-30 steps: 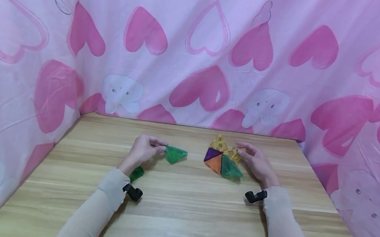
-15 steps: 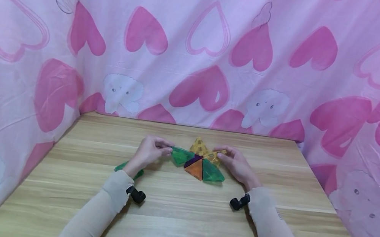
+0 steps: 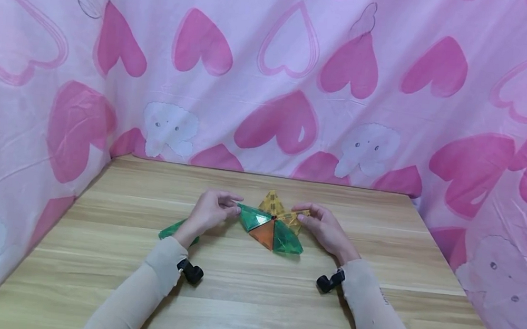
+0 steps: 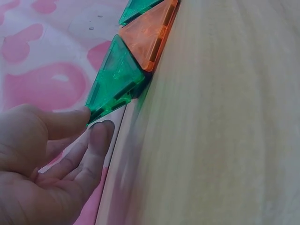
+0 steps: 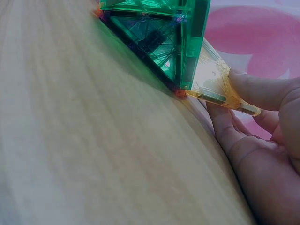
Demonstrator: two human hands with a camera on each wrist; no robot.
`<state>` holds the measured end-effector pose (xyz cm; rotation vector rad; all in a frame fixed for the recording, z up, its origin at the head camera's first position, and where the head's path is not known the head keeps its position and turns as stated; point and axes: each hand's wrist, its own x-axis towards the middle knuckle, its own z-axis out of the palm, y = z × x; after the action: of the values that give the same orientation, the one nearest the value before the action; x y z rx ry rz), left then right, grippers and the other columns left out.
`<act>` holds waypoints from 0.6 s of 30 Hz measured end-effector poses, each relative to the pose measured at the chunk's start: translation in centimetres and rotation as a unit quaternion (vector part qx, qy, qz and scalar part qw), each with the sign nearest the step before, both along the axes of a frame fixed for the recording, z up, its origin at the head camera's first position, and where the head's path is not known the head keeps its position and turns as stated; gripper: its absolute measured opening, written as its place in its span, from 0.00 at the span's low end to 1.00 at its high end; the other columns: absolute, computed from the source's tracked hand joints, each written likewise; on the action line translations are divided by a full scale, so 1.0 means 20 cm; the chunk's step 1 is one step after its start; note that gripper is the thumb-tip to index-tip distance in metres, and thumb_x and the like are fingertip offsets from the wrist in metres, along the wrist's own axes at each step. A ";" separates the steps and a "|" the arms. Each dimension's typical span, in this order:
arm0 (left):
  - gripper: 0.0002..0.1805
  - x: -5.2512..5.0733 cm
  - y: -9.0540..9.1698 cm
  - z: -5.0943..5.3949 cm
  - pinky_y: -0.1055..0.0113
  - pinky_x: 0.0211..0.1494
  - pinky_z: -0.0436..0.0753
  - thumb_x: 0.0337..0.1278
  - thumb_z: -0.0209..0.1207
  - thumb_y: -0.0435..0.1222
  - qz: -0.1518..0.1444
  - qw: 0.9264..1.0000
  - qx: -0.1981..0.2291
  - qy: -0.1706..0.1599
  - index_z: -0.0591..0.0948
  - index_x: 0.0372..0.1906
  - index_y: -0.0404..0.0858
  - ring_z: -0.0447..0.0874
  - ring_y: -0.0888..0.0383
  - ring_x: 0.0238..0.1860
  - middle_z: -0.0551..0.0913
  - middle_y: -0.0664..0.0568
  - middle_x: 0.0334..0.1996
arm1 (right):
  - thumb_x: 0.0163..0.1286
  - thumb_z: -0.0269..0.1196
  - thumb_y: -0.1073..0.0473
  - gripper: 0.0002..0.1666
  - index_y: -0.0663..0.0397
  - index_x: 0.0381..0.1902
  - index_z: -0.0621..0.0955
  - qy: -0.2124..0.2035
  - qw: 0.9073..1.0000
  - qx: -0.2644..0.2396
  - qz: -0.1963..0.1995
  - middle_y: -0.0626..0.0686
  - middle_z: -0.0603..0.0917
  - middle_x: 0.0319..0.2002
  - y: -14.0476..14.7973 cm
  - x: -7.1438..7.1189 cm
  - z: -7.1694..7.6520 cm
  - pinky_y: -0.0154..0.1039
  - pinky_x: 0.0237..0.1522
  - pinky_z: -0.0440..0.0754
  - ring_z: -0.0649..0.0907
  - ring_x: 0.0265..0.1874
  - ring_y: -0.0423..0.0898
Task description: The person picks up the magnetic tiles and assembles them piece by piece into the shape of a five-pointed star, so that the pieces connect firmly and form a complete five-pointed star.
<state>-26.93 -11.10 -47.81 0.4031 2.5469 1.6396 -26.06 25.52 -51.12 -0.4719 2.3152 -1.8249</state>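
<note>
Translucent magnetic tiles form a raised cluster mid-table in the head view. My left hand [image 3: 208,213] pinches the outer corner of a green triangular tile [image 3: 252,219], which meets the orange tile [image 3: 263,234] at the cluster's left side. In the left wrist view, thumb and fingers are at the tip of that green tile [image 4: 115,77]. My right hand [image 3: 326,230] grips a yellow tile [image 3: 289,220] by its outer corner. Another green tile [image 3: 287,239] slopes at the front right, and a second yellow tile [image 3: 271,203] points toward the back. The purple tile is hidden in the head view.
A separate green tile [image 3: 172,230] lies on the wooden table [image 3: 249,311], partly hidden behind my left wrist. A pink heart-patterned cloth [image 3: 277,123] hangs around the table's back and sides. Small black cameras [image 3: 192,272] sit on both wrists.
My right hand has drawn the cluster leftward across the table. The green tile in my left hand was apart from it and now meets it, covering the purple tile.
</note>
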 end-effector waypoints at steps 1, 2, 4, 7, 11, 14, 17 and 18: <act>0.17 0.00 0.00 0.00 0.64 0.48 0.90 0.72 0.74 0.33 0.000 1.000 -0.003 -0.002 0.91 0.62 0.37 0.93 0.55 0.47 0.95 0.48 0.45 | 0.85 0.65 0.57 0.21 0.59 0.69 0.84 0.000 1.000 -0.001 -0.002 0.62 0.83 0.67 0.00 0.00 0.00 0.34 0.58 0.80 0.82 0.59 0.46; 0.19 0.00 0.00 0.01 0.63 0.48 0.90 0.71 0.75 0.33 -0.003 1.000 -0.004 -0.007 0.90 0.63 0.37 0.93 0.54 0.46 0.95 0.48 0.45 | 0.85 0.65 0.57 0.21 0.59 0.69 0.84 0.000 1.000 -0.003 -0.004 0.62 0.83 0.67 0.00 0.00 0.00 0.34 0.58 0.80 0.82 0.59 0.46; 0.23 0.00 -0.01 0.01 0.61 0.47 0.91 0.69 0.76 0.33 -0.015 1.000 -0.003 -0.022 0.89 0.66 0.38 0.94 0.54 0.45 0.95 0.48 0.45 | 0.84 0.66 0.58 0.20 0.59 0.68 0.84 0.000 1.000 -0.006 -0.008 0.62 0.83 0.66 0.00 0.00 0.00 0.35 0.57 0.80 0.82 0.58 0.46; 0.32 0.01 -0.01 0.02 0.60 0.45 0.93 0.67 0.77 0.31 -0.048 0.997 0.012 -0.057 0.83 0.74 0.36 0.96 0.52 0.41 0.95 0.45 0.42 | 0.83 0.66 0.60 0.19 0.60 0.66 0.85 0.003 1.000 -0.008 -0.019 0.61 0.85 0.62 -0.01 0.00 0.00 0.35 0.54 0.81 0.83 0.53 0.46; 0.42 0.01 -0.02 0.02 0.56 0.42 0.95 0.68 0.74 0.27 -0.091 0.988 0.046 -0.117 0.69 0.83 0.31 0.96 0.48 0.34 0.94 0.39 0.36 | 0.80 0.69 0.63 0.19 0.65 0.64 0.85 -0.001 0.998 -0.031 -0.056 0.57 0.88 0.55 -0.01 0.00 -0.01 0.33 0.50 0.84 0.85 0.48 0.43; 0.45 0.01 -0.02 0.02 0.54 0.42 0.95 0.69 0.72 0.24 -0.103 0.983 0.063 -0.135 0.63 0.86 0.30 0.96 0.45 0.34 0.94 0.36 0.35 | 0.79 0.71 0.65 0.22 0.71 0.65 0.83 -0.012 0.994 -0.070 -0.088 0.53 0.89 0.52 -0.01 0.00 -0.02 0.31 0.49 0.86 0.87 0.45 0.40; 0.45 0.00 -0.03 0.02 0.55 0.44 0.95 0.69 0.72 0.25 -0.091 0.986 0.059 -0.125 0.64 0.86 0.32 0.97 0.46 0.38 0.94 0.37 0.39 | 0.79 0.71 0.66 0.23 0.75 0.65 0.81 -0.014 0.989 -0.093 -0.114 0.50 0.90 0.50 0.00 -0.01 -0.02 0.31 0.48 0.88 0.88 0.43 0.39; 0.45 0.00 -0.04 0.03 0.55 0.45 0.95 0.69 0.73 0.26 -0.087 0.988 0.054 -0.119 0.65 0.86 0.32 0.97 0.46 0.39 0.94 0.38 0.40 | 0.79 0.71 0.66 0.24 0.75 0.65 0.81 -0.011 0.988 -0.091 -0.123 0.49 0.90 0.50 0.00 -0.01 -0.02 0.31 0.48 0.88 0.88 0.42 0.38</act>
<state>-26.87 -11.89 -47.22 0.3976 2.1946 1.6562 -26.28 25.57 -51.57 -0.1918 2.2884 -2.1533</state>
